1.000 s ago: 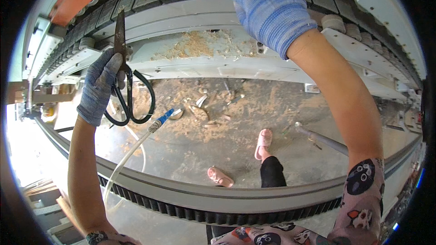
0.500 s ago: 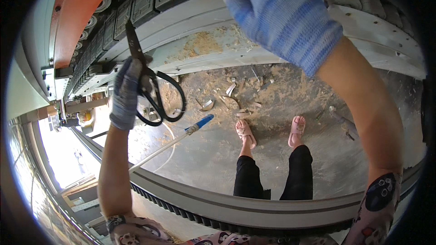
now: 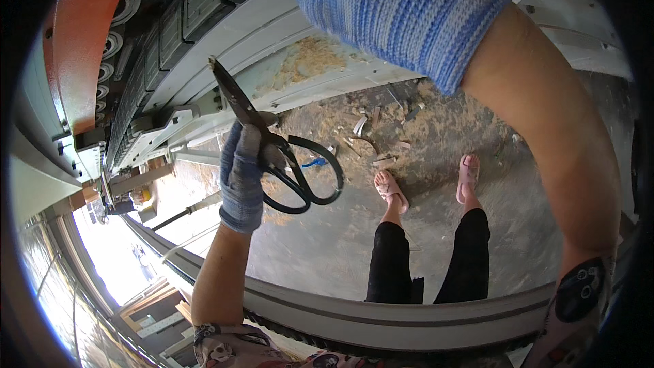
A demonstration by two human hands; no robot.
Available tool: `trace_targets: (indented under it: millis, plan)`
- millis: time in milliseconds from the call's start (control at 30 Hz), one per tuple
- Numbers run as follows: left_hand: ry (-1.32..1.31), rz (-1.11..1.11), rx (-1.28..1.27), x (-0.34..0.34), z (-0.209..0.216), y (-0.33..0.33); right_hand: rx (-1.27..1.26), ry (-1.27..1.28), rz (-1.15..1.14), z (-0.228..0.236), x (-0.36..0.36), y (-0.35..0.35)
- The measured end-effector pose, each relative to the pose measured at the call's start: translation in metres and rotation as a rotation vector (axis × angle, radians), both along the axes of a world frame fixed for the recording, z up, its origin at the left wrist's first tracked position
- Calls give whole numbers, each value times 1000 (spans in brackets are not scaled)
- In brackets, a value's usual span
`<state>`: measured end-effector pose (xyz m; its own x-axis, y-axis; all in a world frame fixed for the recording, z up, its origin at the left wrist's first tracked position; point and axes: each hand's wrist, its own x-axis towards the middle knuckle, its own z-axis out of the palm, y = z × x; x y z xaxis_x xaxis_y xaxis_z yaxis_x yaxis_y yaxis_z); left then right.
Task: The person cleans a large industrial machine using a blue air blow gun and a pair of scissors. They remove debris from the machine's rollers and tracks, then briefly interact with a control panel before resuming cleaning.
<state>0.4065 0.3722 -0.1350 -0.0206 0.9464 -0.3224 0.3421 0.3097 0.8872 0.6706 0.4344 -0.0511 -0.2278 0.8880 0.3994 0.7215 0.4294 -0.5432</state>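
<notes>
My left hand (image 3: 242,177), in a blue-grey knitted glove, grips a pair of scissors (image 3: 237,99) around the pivot. Their dark blades are together and point up and to the left. The two black handle loops hang free to the right of my fingers. My right hand (image 3: 398,13), in a blue striped knitted glove, reaches over the machine (image 3: 255,58) at the upper edge. Its fingers run out of the picture, so what they touch is hidden.
A row of black pads (image 3: 204,10) and an orange panel (image 3: 92,41) belong to the machine. Sawdust lies on its pale ledge (image 3: 300,65). Offcut strips (image 3: 361,125) and dust litter the floor by my pink sandals (image 3: 392,191). A grey rail (image 3: 381,313) crosses below.
My left hand has moved right and slightly down in the picture with the scissors. My right hand has shifted left and up, its fingers leaving the picture. The whole view has shifted too.
</notes>
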Motion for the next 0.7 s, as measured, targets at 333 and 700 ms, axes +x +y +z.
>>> trace_targets:
  millis: [333, 700]
  plan:
    - [-68, -160, -38, 18, 12, -5, -90, -69, -18, 18, 2, -11]
    - [-55, -144, -50, 3, 2, -13, -61, 21, -48, -6, -20, -21]
